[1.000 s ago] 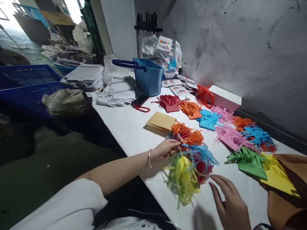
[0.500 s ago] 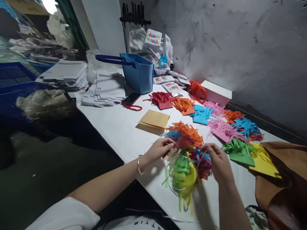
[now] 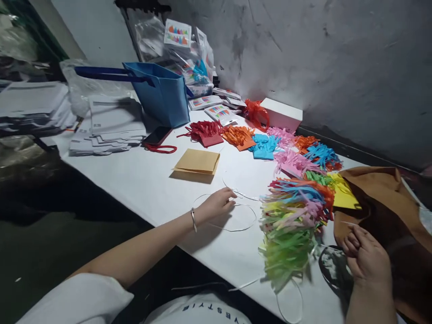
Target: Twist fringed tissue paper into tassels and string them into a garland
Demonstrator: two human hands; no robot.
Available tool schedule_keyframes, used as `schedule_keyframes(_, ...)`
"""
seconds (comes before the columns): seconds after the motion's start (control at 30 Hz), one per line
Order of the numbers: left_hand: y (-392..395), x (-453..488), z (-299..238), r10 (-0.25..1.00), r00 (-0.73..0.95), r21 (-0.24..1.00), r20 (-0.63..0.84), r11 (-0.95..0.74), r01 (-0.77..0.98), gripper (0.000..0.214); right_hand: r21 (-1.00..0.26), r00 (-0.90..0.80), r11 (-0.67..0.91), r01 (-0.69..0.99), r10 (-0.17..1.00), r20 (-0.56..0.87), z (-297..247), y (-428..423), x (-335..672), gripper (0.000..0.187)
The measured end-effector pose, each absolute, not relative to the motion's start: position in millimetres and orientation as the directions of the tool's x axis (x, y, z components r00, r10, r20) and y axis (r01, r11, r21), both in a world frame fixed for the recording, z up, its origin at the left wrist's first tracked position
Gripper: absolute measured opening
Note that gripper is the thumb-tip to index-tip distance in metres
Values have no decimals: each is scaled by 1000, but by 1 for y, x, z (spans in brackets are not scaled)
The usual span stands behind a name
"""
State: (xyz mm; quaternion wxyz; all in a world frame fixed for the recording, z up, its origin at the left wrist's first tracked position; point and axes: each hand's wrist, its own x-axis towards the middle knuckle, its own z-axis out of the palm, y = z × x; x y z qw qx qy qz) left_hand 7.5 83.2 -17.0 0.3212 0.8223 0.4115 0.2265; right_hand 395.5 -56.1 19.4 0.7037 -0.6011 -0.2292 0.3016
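Note:
My left hand (image 3: 218, 203) is above the white table, fingertips pinched on a thin white string (image 3: 242, 230) that curls in loops around it. Farther right, my right hand (image 3: 367, 254) is closed, with a short end of string showing at its fingertips. Between my hands a tassel garland (image 3: 290, 234) of fringed paper in red, orange, blue, pink, yellow and green stretches out in a bunch, joined to the string. More string trails from its lower end toward the table's front edge. A folded tan paper packet (image 3: 197, 163) lies beyond my left hand.
Fringed paper bundles, such as a red one (image 3: 205, 132) and a blue one (image 3: 265, 146), line the back. A blue bag (image 3: 162, 94), paper stacks (image 3: 113, 119), a phone (image 3: 158, 136) and a white box (image 3: 283, 114) stand behind. Brown material (image 3: 381, 193) lies at right.
My hands have moved apart, the right one far to the right. The tassel garland has gone from a bunched heap to a stretched-out row. The view has shifted right.

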Motion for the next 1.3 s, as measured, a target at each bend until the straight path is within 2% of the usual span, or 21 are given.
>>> schedule_keyframes(0.2, 102, 69, -12, 705, 700, 544, 114, -634, 550, 20, -985, 775, 85, -149, 628, -63, -9, -88, 408, 45)
schedule_keyframes(0.3, 105, 107, -16, 696, 713, 479, 88, -657, 582, 22, -984, 772, 70, -161, 630, -82, -13, -92, 405, 46)
schedule_keyframes(0.4, 114, 140, -24, 714, 698, 466, 51, -636, 616, 26, -984, 756, 56, -171, 648, -94, -13, -93, 401, 47)
schedule_keyframes(0.53, 135, 162, -28, 715, 699, 558, 8, -583, 591, 31, -983, 737, 50, -174, 669, -97, -11, -96, 397, 47)
schedule_keyframes(0.67, 151, 153, -14, 743, 669, 739, -23, -438, 512, 28, -983, 743, 60, -176, 663, -92, -11, -102, 401, 44)
schedule_keyframes(0.77, 155, 128, 16, 771, 636, 881, -25, -284, 379, 24, -982, 749, 74, -172, 658, -82, -8, -105, 405, 43)
schedule_keyframes(0.87, 154, 94, 58, 775, 632, 971, 18, -165, 174, 24, -984, 756, 100, -146, 653, -46, -1, -108, 405, 44)
schedule_keyframes(1.07, 132, 31, 137, 794, 578, 971, 192, -68, -228, 20, -987, 742, 147, -60, 668, 54, 25, -111, 388, 39)
schedule_keyframes(1.17, 123, 19, 156, 805, 510, 925, 302, -118, -361, 19, -987, 732, 163, -6, 673, 107, 38, -108, 380, 37)
schedule_keyframes(1.23, 121, 18, 159, 802, 496, 918, 333, -154, -367, 21, -979, 754, 196, 48, 636, 164, 45, -105, 377, 37)
schedule_keyframes(1.3, 124, 21, 156, 787, 554, 953, 271, -138, -270, 21, -980, 735, 176, 87, 653, 183, 52, -102, 375, 36)
